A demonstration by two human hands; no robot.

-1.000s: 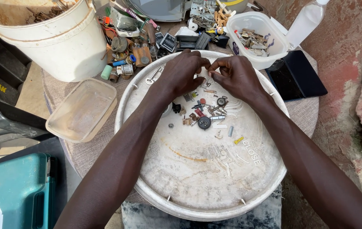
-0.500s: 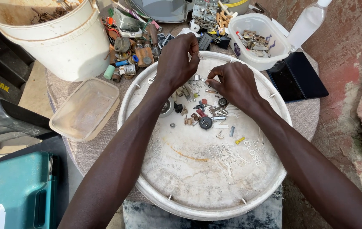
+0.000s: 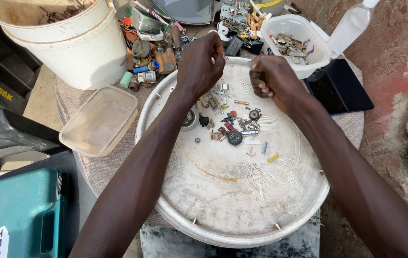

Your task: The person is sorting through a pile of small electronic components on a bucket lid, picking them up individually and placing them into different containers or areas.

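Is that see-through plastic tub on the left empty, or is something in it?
Empty, as far as it shows: the clear plastic tub sits upright beside the round lid, and only its cloudy bottom shows through.

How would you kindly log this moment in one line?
left hand: closed above round white plastic lid | right hand: fisted, contents hidden | small metal parts: scattered on lid

Both hands lifted off the scattered small parts point(image 3: 230, 125), left hand point(image 3: 200, 64) now raised over the round lid's point(image 3: 223, 200) far rim, right hand point(image 3: 272, 81) drawn back into a closed fist, hands further apart than before
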